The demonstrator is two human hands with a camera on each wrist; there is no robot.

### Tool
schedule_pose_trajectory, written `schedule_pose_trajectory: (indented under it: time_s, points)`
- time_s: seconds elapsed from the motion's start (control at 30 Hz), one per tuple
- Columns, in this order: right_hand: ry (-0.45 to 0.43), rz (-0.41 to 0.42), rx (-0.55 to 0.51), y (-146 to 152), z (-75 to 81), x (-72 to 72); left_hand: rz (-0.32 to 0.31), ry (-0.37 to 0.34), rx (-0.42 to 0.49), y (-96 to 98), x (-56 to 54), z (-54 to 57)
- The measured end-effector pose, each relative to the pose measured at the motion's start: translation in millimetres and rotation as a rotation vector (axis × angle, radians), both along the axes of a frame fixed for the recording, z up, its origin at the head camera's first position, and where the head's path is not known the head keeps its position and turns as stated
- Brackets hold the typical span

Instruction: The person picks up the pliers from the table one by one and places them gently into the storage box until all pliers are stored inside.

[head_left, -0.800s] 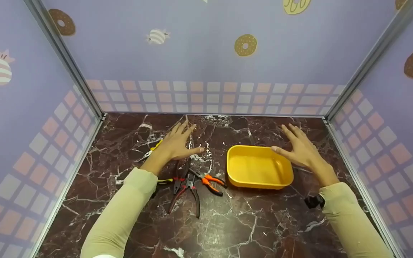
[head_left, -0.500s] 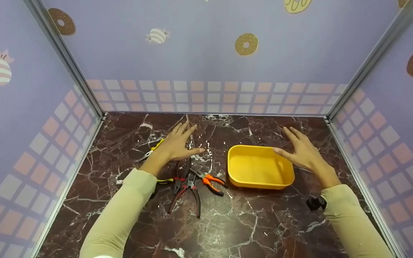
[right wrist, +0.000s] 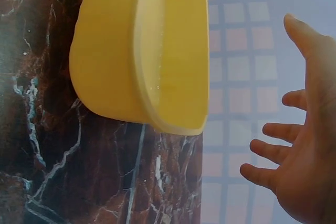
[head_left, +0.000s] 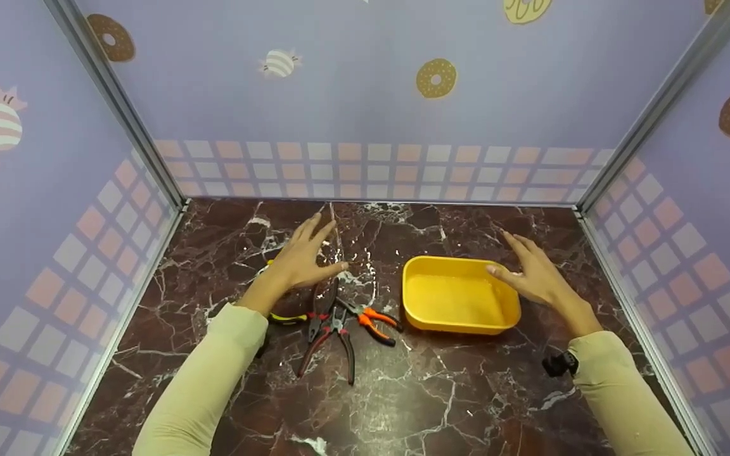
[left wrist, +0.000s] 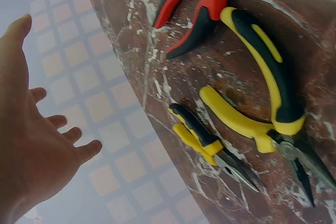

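My left hand (head_left: 297,261) hovers with spread fingers over the left side of the marble surface, holding nothing. Under and beside it lie several pliers. Two with yellow-and-black handles show in the left wrist view: a larger long-nose pair (left wrist: 283,129) and a smaller long-nose pair (left wrist: 202,137). Red-and-black handled pliers (head_left: 333,332) lie in front of the hand in the head view, crossing another dark pair. Orange-handled pliers (head_left: 368,320) sit to their right. My right hand (head_left: 539,275), fingers extended, is at the right end of a yellow plastic bin (head_left: 454,326), its thumb overlapping the rim in the head view.
A dark red marble tabletop (head_left: 416,405) with white veins bears everything. Purple patterned panels stand at the back (head_left: 365,114), left (head_left: 29,209) and right (head_left: 694,209), joined by metal corner posts. A small black device (head_left: 558,363) is at the right wrist.
My left hand has drifted slightly left and toward me, uncovering more of a yellow handle. The right hand has shifted a little right and nearer. The pliers and bin stay put.
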State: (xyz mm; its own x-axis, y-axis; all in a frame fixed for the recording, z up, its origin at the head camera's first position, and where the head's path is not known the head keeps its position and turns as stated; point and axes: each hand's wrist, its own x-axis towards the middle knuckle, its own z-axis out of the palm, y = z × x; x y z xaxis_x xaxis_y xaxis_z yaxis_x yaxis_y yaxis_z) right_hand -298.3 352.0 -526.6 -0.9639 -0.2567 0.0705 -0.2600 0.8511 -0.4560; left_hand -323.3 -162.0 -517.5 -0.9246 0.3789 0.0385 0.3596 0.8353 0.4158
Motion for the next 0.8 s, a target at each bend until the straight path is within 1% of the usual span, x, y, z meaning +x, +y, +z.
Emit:
schedule_pose_trajectory:
  time_s: [0.13,0.3,0.43,0.5,0.7,0.8]
  points:
    - [-0.016,-0.013,-0.015,2,-3.2,1.1,0.02,-0.006,-0.002,-7.6,0.9,-3.1]
    - [-0.038,-0.024,-0.012,5,-6.2,2.6,0.011,-0.009,-0.011,-15.7,-1.8,-3.7]
    - [-0.046,-0.027,-0.011,6,-8.7,2.0,0.017,-0.013,0.001,-21.8,-3.6,-3.9]
    - [-0.05,-0.034,-0.014,6,-10.4,2.4,0.03,-0.032,0.01,-25.9,-3.0,-5.6]
    - [-0.06,-0.046,-0.021,11,-19.1,5.6,0.074,-0.097,0.011,-42.8,3.0,-17.4]
    - [-0.054,-0.048,-0.033,14,-22.6,6.9,0.083,-0.118,0.004,-49.7,5.3,-22.4]
